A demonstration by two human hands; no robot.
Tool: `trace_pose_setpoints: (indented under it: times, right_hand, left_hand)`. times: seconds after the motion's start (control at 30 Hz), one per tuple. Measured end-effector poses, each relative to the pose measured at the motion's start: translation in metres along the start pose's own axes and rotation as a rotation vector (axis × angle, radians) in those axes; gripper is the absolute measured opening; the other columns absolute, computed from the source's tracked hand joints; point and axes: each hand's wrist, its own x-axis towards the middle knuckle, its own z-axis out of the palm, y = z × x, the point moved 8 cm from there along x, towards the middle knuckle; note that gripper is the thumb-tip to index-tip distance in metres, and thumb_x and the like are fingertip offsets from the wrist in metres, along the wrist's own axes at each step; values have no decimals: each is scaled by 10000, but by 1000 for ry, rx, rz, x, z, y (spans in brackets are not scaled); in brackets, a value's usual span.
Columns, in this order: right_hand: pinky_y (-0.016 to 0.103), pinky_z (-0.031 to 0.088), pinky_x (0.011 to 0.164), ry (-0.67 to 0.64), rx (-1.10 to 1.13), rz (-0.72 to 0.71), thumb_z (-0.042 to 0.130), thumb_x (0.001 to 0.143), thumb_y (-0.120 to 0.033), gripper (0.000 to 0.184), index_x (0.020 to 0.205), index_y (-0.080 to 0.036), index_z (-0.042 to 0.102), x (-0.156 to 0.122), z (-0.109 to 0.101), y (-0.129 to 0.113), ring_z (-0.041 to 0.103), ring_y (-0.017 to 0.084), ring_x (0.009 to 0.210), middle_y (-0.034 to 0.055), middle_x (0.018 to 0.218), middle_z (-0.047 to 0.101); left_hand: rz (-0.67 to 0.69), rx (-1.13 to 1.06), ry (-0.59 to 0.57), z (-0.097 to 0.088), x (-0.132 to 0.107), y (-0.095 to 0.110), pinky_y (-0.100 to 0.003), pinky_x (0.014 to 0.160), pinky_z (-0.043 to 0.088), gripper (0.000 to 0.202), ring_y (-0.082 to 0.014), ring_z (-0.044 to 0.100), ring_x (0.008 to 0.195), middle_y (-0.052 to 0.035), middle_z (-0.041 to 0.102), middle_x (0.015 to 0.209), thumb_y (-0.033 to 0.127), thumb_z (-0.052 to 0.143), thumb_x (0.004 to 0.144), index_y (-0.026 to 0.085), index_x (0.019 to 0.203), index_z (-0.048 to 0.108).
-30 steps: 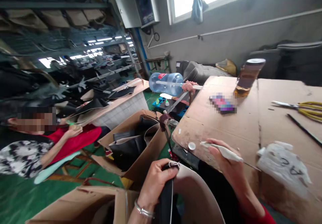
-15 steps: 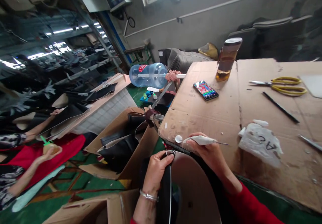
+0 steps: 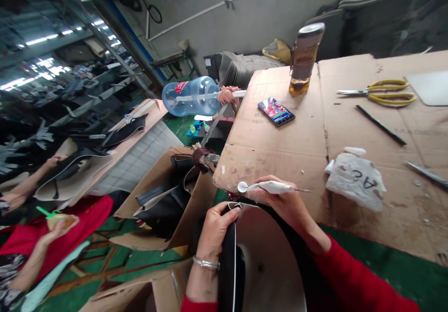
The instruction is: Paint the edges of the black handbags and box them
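Note:
My left hand (image 3: pixel 214 230) is closed, thumb and fingers pinching the top edge of a curved panel (image 3: pixel 271 251), black outside with a pale inner face. A white cord (image 3: pixel 234 260) runs down from the pinch, with a loop of it at the fingertips. My right hand (image 3: pixel 282 202) is wrapped round a white-handled awl (image 3: pixel 275 187), held level above the table's near edge, its thin metal shaft pointing right. By the left end of the handle is a small round white disc (image 3: pixel 242 187); whether it joins the tool I cannot tell.
On the cardboard-covered table (image 3: pixel 280 151) lie a phone (image 3: pixel 276 112), yellow-handled scissors (image 3: pixel 380 92), a black stick (image 3: pixel 381 125) and a plastic bag (image 3: pixel 356 179), beside a tea bottle (image 3: pixel 306 60). Left are a box of panels (image 3: pixel 168 200), a water jug (image 3: pixel 192 96) and a co-worker's hand (image 3: pixel 59 225) holding food.
The view has tilted, so the table and its things sit higher and further left. Both my hands keep their holds. The co-worker's upper hand has shifted left with a panel.

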Motion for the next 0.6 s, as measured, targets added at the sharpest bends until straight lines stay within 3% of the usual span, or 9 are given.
trace_pose_setpoints:
  times: [0.1,0.27,0.43,0.6]
  right_hand:
    - [264,501,641,16,20,8,689,977,-437,234,989,-212,753,-1,-2,1,703,207,783,40,921,765]
    - [249,471,547,71,164,58,706,950,-407,228,888,-190,733,1,-8,3,638,169,629,23,749,707]
    - [234,461,517,-48,368,128,731,929,-389,237,835,-171,722,0,-3,3,623,154,572,27,666,692]
    - [243,472,533,-99,382,119,752,924,-399,255,838,-159,731,-1,-1,3,627,156,577,33,667,690]
  left_hand:
    - [1,18,-28,2,3,-1,-215,594,487,305,-132,620,604,-22,737,712,356,919,656,152,848,800]
    - [20,84,-57,8,6,-2,-210,603,466,272,-123,604,618,-19,738,739,350,893,699,156,864,798]
    - [-6,61,-115,16,2,0,-226,644,473,325,-143,619,669,-36,744,776,366,910,676,140,872,783]
    - [0,74,-139,18,-2,3,-237,663,473,342,-154,618,690,-44,741,791,377,906,680,131,881,780]
